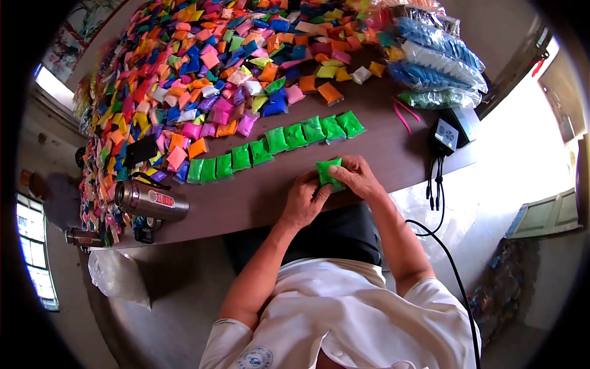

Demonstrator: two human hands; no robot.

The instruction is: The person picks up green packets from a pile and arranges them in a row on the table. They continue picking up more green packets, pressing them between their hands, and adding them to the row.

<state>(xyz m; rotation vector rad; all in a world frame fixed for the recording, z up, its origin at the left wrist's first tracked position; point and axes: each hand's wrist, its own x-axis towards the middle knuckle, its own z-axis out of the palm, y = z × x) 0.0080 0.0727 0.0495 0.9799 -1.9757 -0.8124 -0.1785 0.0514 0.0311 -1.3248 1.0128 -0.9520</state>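
Note:
Between my two hands, near the table's front edge, is a small bright green packet [330, 174]. My left hand [303, 200] grips its left side, thumb on the lower corner. On the other side my right hand [356, 177] pinches the packet, with the thumb pressed on its face. Just beyond my hands, several similar green packets [276, 141] lie side by side in a slanting row on the brown table [264, 190]. What the green packets contain cannot be made out.
A large heap of coloured packets [215, 80] covers the table's far and left parts. A steel flask [152, 200] stands at left. Bagged packets [439, 58], a pink ribbon [404, 114] and a cabled black device [444, 136] are at right. A plastic bag [117, 277] is below.

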